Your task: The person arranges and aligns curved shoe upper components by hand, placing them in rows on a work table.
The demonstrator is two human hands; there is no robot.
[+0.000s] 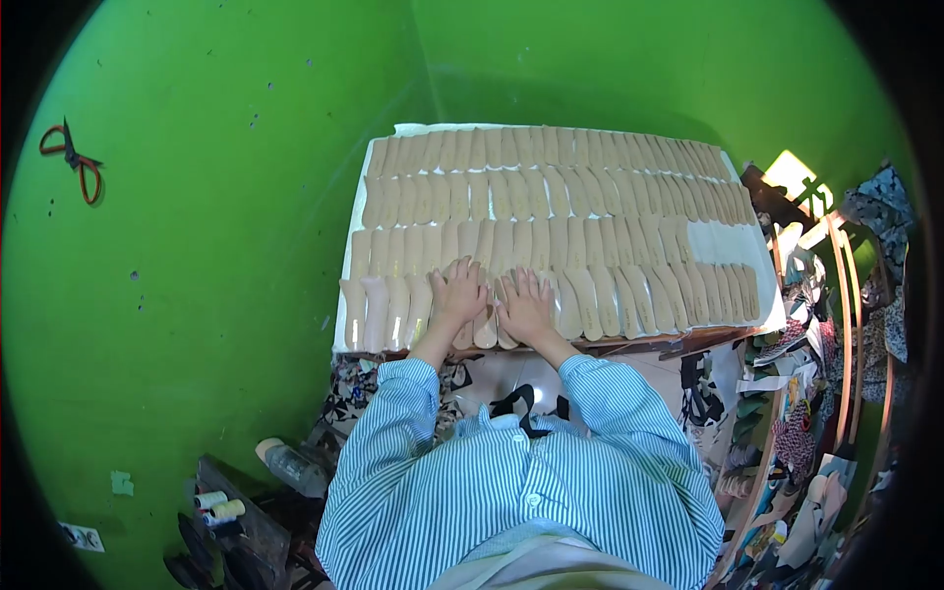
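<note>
Rows of beige shoe insoles (600, 300) lie side by side on a white-covered table (723, 241). My left hand (458, 297) rests flat on insoles in the front row, left of the middle, fingers stretched toward the row behind. Close beside it, my right hand (529, 306) presses flat on the same row with its fingers spread. The insoles under both palms are partly hidden. One paler, pinkish insole (375, 313) lies near the left end of the front row. Neither hand is wrapped around anything.
Red-handled scissors (74, 160) hang on the green wall at left. Thread spools (226, 509) and a bottle (292, 468) stand by dark machinery at lower left. A rack (846, 334) with fabric scraps and shoe pieces lines the right. Patterned scraps (379, 398) lie beneath the table.
</note>
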